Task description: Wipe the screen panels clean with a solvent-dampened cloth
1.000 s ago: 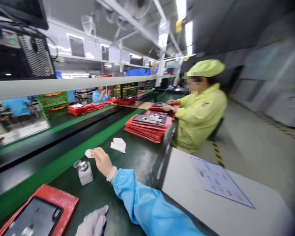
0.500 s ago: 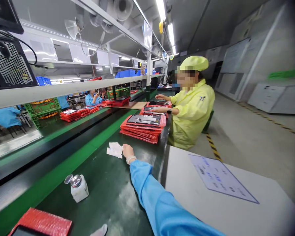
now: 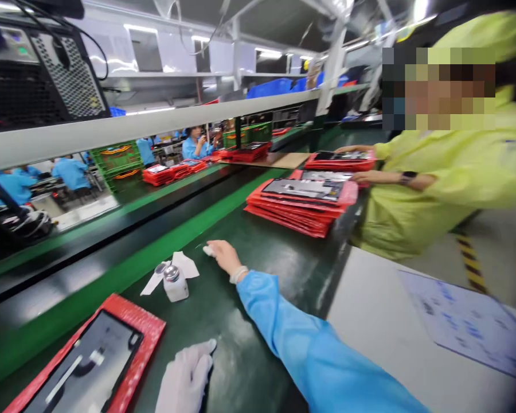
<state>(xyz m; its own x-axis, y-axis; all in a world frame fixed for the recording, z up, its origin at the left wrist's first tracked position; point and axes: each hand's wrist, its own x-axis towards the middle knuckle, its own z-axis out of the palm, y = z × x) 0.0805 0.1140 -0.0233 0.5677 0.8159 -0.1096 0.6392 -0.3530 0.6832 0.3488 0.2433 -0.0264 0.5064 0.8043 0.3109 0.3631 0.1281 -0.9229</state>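
Observation:
My right hand (image 3: 224,256), bare with a pale band at the wrist, reaches out over the dark green bench. Its fingers are closed on a small white piece of wipe (image 3: 208,250), blurred at the fingertips. My left hand (image 3: 184,376), in a white glove, rests low on the bench with its fingers stretched forward and nothing visible in it. Left of it lies a tablet-like panel (image 3: 90,358) with a dark frame, on a red bubble bag (image 3: 148,327). A white dispenser bottle (image 3: 176,288) with a metal top stands between, and white wipes (image 3: 186,265) lie behind it.
A stack of red bubble bags (image 3: 292,215) with panels stands ahead, near a co-worker in yellow (image 3: 447,183) whose hands are at another stack (image 3: 339,160). A white table (image 3: 370,298) with a printed sheet (image 3: 464,321) adjoins at right. A shelf rail (image 3: 163,123) crosses above.
My view has swung left and down, so the panel and my gloved left hand show more. My right hand has come away from the larger wipe, and wipes now lie by the bottle.

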